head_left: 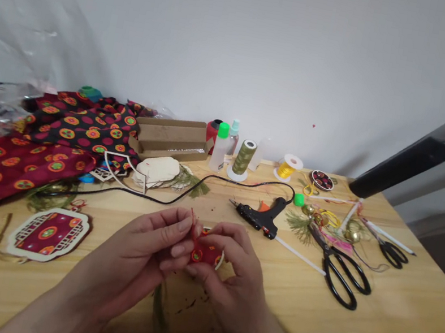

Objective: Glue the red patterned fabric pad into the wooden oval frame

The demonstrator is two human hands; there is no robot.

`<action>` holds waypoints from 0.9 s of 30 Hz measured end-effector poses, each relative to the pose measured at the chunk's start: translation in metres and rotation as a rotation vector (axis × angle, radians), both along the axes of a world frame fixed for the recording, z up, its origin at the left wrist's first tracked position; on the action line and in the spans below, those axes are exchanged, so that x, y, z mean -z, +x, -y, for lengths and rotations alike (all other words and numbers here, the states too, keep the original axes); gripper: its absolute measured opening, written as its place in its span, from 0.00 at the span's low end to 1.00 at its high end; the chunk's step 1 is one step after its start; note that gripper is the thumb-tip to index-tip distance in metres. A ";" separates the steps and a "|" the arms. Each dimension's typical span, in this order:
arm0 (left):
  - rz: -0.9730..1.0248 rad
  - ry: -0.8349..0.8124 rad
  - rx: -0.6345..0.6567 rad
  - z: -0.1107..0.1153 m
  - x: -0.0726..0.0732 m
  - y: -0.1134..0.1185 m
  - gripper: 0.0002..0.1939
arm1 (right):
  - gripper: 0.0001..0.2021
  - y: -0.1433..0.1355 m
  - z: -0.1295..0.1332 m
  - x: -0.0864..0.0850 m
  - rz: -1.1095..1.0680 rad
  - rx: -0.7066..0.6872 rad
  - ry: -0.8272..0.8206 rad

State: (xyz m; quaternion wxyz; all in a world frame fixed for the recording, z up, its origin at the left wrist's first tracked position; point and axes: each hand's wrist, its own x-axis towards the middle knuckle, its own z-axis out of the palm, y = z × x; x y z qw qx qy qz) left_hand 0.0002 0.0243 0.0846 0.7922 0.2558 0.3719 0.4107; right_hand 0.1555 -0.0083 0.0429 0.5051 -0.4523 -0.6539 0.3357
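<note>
Close together over the table's near edge, both hands work at a small round ornament point(211, 255) covered in red patterned fabric with a pale rim. My left hand point(151, 251) pinches a thin red cord point(193, 227) between thumb and forefinger, its end sticking up. Fingers of my right hand point(233, 266) curl around the ornament and meet the left fingertips, hiding part of it. A green tassel point(159, 310) hangs below, blurred. To the left lies a larger fabric-covered ornament point(47, 234) with a cream lattice frame.
A black glue gun point(260, 217) lies ahead, its cord running left. Black-handled scissors point(341, 273) rest at the right. Patterned fabric point(30, 155), an open cardboard box point(173, 138), cream wooden blanks point(157, 171), an olive thread spool point(243, 159) and yellow cord point(286, 169) line the back.
</note>
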 end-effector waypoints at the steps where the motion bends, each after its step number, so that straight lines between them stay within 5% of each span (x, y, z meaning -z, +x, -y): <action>1: 0.010 -0.011 0.005 0.000 0.000 0.001 0.03 | 0.09 0.000 -0.001 0.000 -0.019 -0.020 -0.022; 10: -0.021 0.017 0.054 -0.002 0.009 0.001 0.03 | 0.03 0.014 -0.012 -0.008 -0.394 -0.073 -0.421; 20: -0.255 0.098 0.163 0.002 0.016 0.020 0.16 | 0.03 0.027 -0.011 -0.011 -0.478 -0.081 -0.458; 27: -0.446 0.226 0.204 0.001 0.011 0.020 0.09 | 0.05 0.030 -0.012 -0.014 -0.614 -0.150 -0.582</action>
